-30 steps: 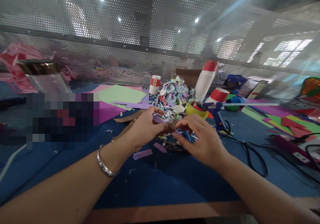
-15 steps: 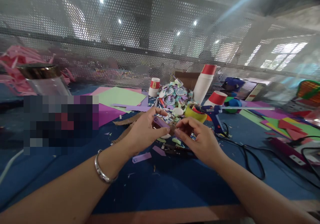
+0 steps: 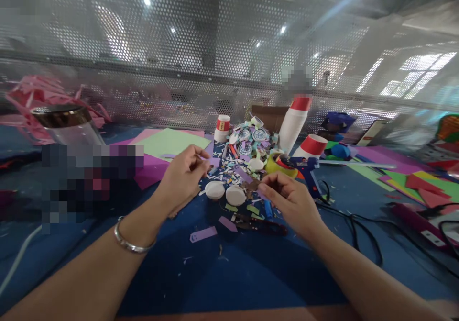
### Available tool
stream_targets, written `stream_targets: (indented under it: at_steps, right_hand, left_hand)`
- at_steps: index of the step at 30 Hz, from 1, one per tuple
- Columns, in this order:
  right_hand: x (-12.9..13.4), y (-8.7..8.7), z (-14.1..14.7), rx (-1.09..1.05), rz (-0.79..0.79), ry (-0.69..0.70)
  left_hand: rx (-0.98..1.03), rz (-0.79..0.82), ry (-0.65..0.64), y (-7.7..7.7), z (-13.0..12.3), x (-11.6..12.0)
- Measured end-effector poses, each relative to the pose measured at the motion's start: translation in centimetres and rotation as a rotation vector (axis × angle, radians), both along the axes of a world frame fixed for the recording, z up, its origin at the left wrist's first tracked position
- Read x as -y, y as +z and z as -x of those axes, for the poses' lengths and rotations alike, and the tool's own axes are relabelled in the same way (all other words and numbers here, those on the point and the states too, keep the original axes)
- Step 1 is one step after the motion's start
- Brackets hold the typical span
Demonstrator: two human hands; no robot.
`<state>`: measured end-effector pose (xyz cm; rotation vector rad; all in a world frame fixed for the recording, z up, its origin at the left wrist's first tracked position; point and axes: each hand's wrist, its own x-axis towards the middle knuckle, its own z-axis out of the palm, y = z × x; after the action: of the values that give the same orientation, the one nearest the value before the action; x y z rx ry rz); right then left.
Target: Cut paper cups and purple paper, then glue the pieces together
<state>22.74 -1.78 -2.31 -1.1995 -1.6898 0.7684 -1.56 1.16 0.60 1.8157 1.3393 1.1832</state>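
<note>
My left hand [image 3: 184,175], with a silver bangle at the wrist, hovers left of the scraps, thumb and fingertips pinched together. Whether anything tiny is between them I cannot make out; a purple paper piece [image 3: 215,162] shows just beyond. My right hand [image 3: 287,194] pinches near a purple paper strip [image 3: 243,173], which seems to be in its fingertips beside a brown scrap [image 3: 253,185]. Two white paper discs [image 3: 214,190] lie between the hands. Dark-handled scissors or pliers [image 3: 256,224] lie in front, beside a purple strip with a printed mark [image 3: 203,234].
A heap of decorated round pieces [image 3: 247,137] stands behind the scraps, by stacked paper cups [image 3: 292,125]. A blue glue gun [image 3: 306,168] rests on a yellow tape roll [image 3: 274,165], its black cord [image 3: 353,215] running right. Coloured paper sheets [image 3: 168,141] and a lidded jar [image 3: 68,125] are left.
My left hand has moved left and up, away from my right hand, and no longer touches the purple strip. The strip has shifted slightly right with my right hand. The white discs now show.
</note>
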Motion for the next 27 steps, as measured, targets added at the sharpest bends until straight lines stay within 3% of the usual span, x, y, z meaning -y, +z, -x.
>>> stream_targets:
  at_steps: [6, 9, 16, 21, 27]
  right_hand:
    - [-0.5, -0.4, -0.2, -0.054, 0.024, -0.020]
    - [-0.5, -0.3, -0.3, -0.070, 0.038, -0.027]
    - [-0.4, 0.0, -0.4, -0.052, 0.046, -0.014]
    - [-0.6, -0.1, -0.4, -0.058, 0.067, -0.020]
    - [-0.7, 0.0, -0.2, -0.001, 0.085, 0.024]
  left_hand:
    - [-0.576, -0.091, -0.086, -1.8, -1.7, 0.5]
    - [-0.719, -0.067, -0.081, -2.6, -2.4, 0.4]
    - [-0.766, -0.102, -0.112, -2.7, -3.5, 0.3]
    - [-0.740, -0.026, -0.249, -1.2, -1.1, 0.6]
    - [-0.725, 0.043, -0.106, -1.5, 1.7, -0.6]
